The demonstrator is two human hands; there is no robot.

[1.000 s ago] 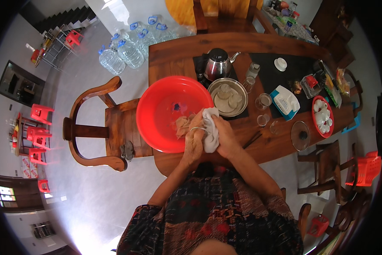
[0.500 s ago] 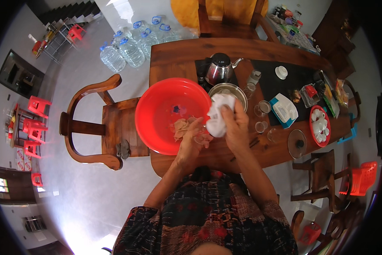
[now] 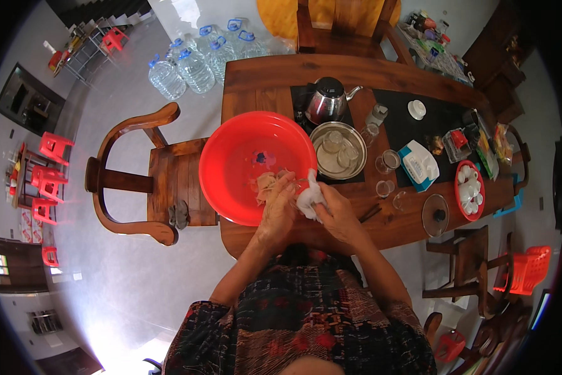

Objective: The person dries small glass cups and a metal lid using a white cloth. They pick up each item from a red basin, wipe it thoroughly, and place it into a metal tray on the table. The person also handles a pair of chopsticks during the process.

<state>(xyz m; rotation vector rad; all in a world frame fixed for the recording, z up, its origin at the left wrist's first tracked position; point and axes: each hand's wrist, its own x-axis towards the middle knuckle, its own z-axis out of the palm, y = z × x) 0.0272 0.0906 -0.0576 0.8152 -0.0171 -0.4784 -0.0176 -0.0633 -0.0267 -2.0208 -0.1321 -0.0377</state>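
Observation:
Over the right rim of a big red basin [image 3: 231, 150], my left hand [image 3: 279, 209] is closed around a small clear glass cup [image 3: 301, 185], mostly hidden by my fingers and a cloth. A crumpled tan cloth [image 3: 267, 186] sits against that hand on the basin side; whether the fingers grip it too, I cannot tell. My right hand [image 3: 338, 215] is closed on a bunched white cloth [image 3: 309, 201], pressed against the cup. Just beyond stands a steel pot [image 3: 321, 171] with glass cups [image 3: 334, 142] inside.
Behind the pot is a steel kettle [image 3: 326, 103]. To the right stand glass cups [image 3: 390, 160], a tissue pack [image 3: 419, 165], a glass lid [image 3: 435, 215] and a red tray [image 3: 469, 214] of white cups. A wooden chair [image 3: 187, 169] adjoins the table's left side.
My right hand has brought the white cloth down and toward me, from over the pot to the cup in my left hand. The pot's contents now show.

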